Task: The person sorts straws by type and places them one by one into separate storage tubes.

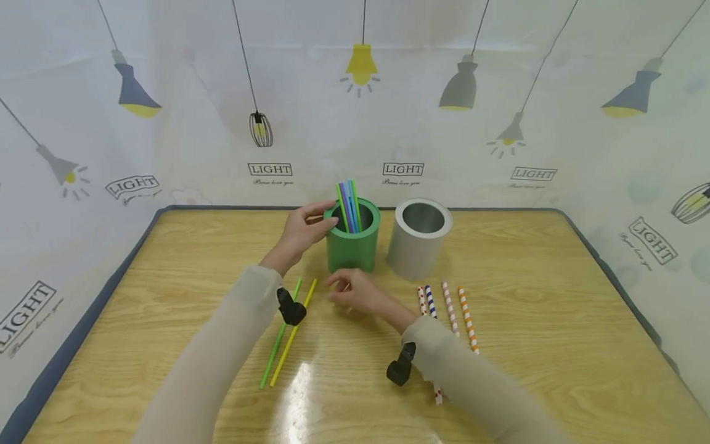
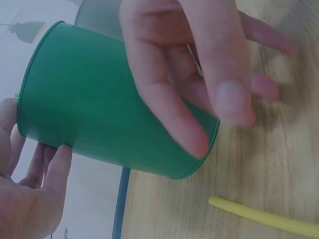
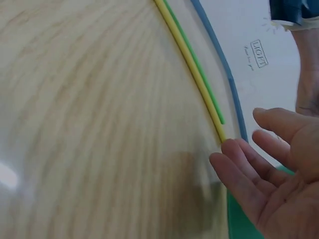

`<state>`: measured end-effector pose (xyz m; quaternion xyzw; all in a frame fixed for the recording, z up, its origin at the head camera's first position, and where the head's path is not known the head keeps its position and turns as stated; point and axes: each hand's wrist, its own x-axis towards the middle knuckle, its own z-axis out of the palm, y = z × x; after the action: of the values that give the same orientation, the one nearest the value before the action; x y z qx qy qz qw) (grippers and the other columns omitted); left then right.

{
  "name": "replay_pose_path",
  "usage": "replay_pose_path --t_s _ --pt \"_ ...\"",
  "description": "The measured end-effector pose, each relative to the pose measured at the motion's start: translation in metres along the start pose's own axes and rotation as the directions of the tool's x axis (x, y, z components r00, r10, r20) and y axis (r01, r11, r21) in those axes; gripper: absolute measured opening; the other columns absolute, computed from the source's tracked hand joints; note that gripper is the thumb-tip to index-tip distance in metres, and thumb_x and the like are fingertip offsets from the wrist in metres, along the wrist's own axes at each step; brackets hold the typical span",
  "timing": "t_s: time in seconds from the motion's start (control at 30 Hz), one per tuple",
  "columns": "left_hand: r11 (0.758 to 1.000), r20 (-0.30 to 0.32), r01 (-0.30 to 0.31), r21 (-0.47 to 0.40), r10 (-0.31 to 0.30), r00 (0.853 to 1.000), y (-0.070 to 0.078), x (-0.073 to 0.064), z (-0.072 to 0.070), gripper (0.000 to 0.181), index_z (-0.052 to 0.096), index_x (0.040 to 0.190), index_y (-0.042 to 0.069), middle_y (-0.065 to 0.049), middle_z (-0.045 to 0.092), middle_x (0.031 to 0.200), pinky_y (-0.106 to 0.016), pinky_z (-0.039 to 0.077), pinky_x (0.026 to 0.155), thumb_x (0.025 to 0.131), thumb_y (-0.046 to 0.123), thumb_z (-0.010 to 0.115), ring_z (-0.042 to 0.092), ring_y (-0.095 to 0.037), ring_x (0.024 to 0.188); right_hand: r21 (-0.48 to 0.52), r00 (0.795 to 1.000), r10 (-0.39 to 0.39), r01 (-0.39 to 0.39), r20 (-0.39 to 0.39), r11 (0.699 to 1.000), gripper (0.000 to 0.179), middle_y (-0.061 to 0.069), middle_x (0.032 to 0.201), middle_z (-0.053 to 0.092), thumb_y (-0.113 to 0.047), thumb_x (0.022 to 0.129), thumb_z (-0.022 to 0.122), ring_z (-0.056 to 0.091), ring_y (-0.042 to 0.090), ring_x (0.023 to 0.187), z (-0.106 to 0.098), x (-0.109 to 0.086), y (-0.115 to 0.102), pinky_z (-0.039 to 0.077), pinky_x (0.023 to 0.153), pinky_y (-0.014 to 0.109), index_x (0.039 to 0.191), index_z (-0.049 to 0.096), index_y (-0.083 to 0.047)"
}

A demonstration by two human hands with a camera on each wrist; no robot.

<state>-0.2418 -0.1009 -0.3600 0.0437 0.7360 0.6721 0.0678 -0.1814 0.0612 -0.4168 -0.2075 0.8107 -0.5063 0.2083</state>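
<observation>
A green cup stands upright at the back of the table, with several plain straws in green, purple and blue leaning inside. My left hand is at its left rim, thumb and fingers bent about the edge. The same hand shows at the cup's top end in the left wrist view. In front of the cup's base, my right hand hovers with loosely bent fingers and nothing in them. Left of it lie a green straw and a yellow straw, side by side.
A grey-white cup stands right of the green one. Several patterned paper straws, striped and dotted, lie on the table at the right, partly under my right forearm. A printed backdrop rises behind and beside the table.
</observation>
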Motion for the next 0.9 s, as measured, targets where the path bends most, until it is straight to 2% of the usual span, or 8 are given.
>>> replay_pose_path --t_s 0.17,0.37,0.5,0.67,0.8,0.9 --pt "1.000 -0.011 0.004 -0.008 -0.004 1.000 -0.001 0.000 0.000 0.042 0.056 0.127 0.009 -0.013 0.051 0.122 -0.040 0.048 0.086 0.086 0.014 0.065 0.053 -0.026 0.111 0.008 0.997 0.013 -0.012 -0.073 1.000 0.034 0.007 0.075 0.059 -0.010 0.082 0.070 0.054 0.013 0.052 0.017 0.005 0.001 0.049 0.044 0.027 0.113 0.059 0.002" --pt "1.000 -0.011 0.004 -0.010 -0.004 1.000 -0.002 0.000 0.001 0.042 0.056 0.127 0.010 -0.012 0.051 0.123 -0.038 0.048 0.086 0.086 0.014 0.065 0.052 -0.025 0.112 0.106 0.986 0.108 -0.095 -0.129 0.990 0.046 0.008 0.067 0.058 -0.014 0.082 0.071 0.057 0.017 0.047 0.034 0.011 0.003 0.051 0.043 0.031 0.121 0.053 0.001" --pt "1.000 -0.012 0.013 -0.007 -0.013 1.000 -0.002 0.000 0.002 0.042 0.056 0.127 0.011 -0.011 0.051 0.124 -0.037 0.048 0.086 0.086 0.015 0.065 0.052 -0.024 0.113 0.135 0.980 0.136 -0.116 -0.148 0.984 0.049 0.011 0.062 0.058 -0.014 0.082 0.070 0.056 0.017 0.043 0.040 0.015 0.004 0.051 0.043 0.031 0.124 0.049 0.000" --pt "1.000 -0.009 0.018 -0.008 -0.018 1.000 -0.001 0.000 0.001 0.042 0.056 0.128 0.012 -0.011 0.051 0.125 -0.038 0.048 0.087 0.087 0.016 0.065 0.051 -0.025 0.113 0.131 0.975 0.141 -0.120 -0.170 0.984 0.050 0.012 0.055 0.057 -0.015 0.081 0.071 0.053 0.016 0.038 0.042 0.020 0.004 0.051 0.041 0.032 0.124 0.049 0.000" --pt "0.999 0.000 0.034 -0.010 -0.034 0.999 0.006 -0.004 0.001 0.043 0.055 0.128 0.011 -0.012 0.049 0.127 -0.039 0.046 0.089 0.087 0.015 0.064 0.049 -0.026 0.115 0.121 0.972 0.151 -0.130 -0.183 0.984 0.051 0.011 0.051 0.056 -0.017 0.080 0.073 0.052 0.016 0.036 0.043 0.024 0.005 0.050 0.040 0.032 0.123 0.051 -0.001" --pt "0.999 0.001 0.038 -0.011 -0.038 0.999 0.007 -0.003 0.002 0.043 0.055 0.129 0.011 -0.012 0.049 0.126 -0.039 0.046 0.089 0.087 0.015 0.064 0.049 -0.026 0.115 0.086 0.968 0.158 -0.144 -0.197 0.986 0.053 0.010 0.050 0.056 -0.021 0.078 0.074 0.052 0.016 0.036 0.045 0.026 0.005 0.050 0.039 0.032 0.123 0.051 -0.002"
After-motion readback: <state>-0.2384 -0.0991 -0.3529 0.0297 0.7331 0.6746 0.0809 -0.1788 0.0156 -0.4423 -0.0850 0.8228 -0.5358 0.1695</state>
